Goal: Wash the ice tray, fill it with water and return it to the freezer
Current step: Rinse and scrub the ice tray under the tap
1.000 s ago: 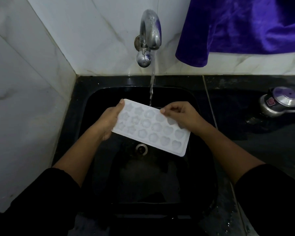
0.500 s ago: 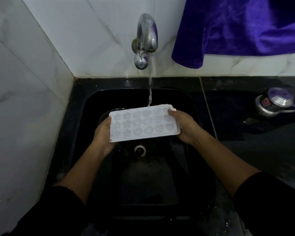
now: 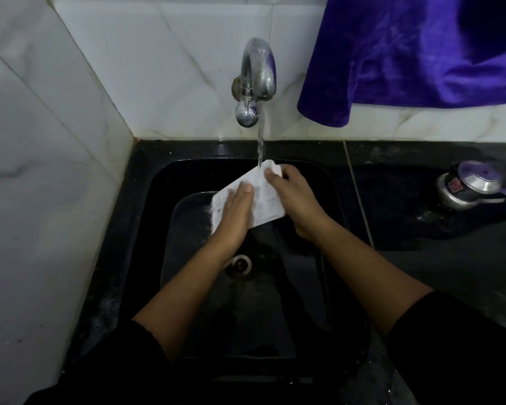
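Note:
The white ice tray (image 3: 265, 200) is tilted over the black sink (image 3: 146, 217), its far end up under the running stream from the steel tap (image 3: 257, 80). My right hand (image 3: 295, 197) grips the tray's far right end, fingers curled over its edge. My left hand (image 3: 237, 211) lies flat on the tray's face with straight fingers, covering its near left part. The moulded cells are blurred by water and mostly hidden.
A drain (image 3: 241, 263) sits at the sink floor below my left wrist. A purple cloth (image 3: 421, 54) hangs on the tiled wall at the upper right. A steel pressure cooker (image 3: 471, 185) stands on the dark counter to the right. Marble walls close off the left and back.
The tray has tilted, its right end raised into the stream. My left hand left the tray's left edge and now lies flat on its face. My right hand still holds the right end.

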A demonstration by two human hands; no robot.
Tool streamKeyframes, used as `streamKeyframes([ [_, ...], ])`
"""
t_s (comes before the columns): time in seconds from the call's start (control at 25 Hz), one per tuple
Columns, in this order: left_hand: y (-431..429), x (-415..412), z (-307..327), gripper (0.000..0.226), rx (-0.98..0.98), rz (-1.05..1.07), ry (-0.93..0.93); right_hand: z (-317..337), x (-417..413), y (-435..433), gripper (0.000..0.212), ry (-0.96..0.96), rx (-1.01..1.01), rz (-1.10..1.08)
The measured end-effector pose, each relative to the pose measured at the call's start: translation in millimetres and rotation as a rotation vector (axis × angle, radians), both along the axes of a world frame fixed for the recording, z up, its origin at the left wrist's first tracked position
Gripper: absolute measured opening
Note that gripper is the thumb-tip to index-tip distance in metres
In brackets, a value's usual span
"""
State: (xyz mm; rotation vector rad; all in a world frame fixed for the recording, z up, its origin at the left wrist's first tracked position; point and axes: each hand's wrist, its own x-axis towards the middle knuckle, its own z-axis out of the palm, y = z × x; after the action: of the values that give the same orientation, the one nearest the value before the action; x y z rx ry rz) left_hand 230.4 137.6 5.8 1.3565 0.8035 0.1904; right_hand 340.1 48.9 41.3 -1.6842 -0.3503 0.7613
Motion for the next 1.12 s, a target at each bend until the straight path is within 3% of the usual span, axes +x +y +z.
streamKeyframes([
  [0.08, -7.9, 6.5, 20.4, 0.063, -0.177, 0.054, -0.13, -0.4, -8.6, 1.9, 0.031, 0.029, 0.041, 0.079],
  [0.2, 2.6, 5.1, 32.7, 0.068, -0.339, 0.093, -0.206, -0.4, -15.9, 1.1, 0.03, 0.08, 0.107, 0.175],
  [0.28, 17.6, 0.2, 31.2, 0.059, -0.495, 0.149, -0.266, -1.8, -20.1, -3.5, 0.036, -0.117, 0.04, 0.273],
  [0.4, 33.5, -5.1, 22.4, 0.053, -0.687, 0.21, -0.35, -6.9, -19.1, -15.1, 0.055, -0.565, -0.15, 0.466],
  [0.68, 18.7, 6.3, 2.7, 0.058, -0.881, 0.257, -0.424, -3.6, -1.3, -26.8, 0.081, -1.191, -0.516, 0.651],
  [0.8, 15.0, 18.5, -1.6, 0.058, -0.904, 0.231, -0.466, 3.5, 3.6, -30.2, 0.085, -1.267, -0.624, 0.653],
  [1.0, 13.6, 27.0, 1.9, 0.062, -0.953, 0.158, -0.437, 7.3, 0.0, -42.0, 0.078, -1.367, -0.546, 0.883],
  [1.12, 4.1, 33.9, -0.3, 0.052, -0.955, 0.155, -0.426, 17.4, 24.8, -26.4, 0.075, -1.339, -0.633, 0.803],
])
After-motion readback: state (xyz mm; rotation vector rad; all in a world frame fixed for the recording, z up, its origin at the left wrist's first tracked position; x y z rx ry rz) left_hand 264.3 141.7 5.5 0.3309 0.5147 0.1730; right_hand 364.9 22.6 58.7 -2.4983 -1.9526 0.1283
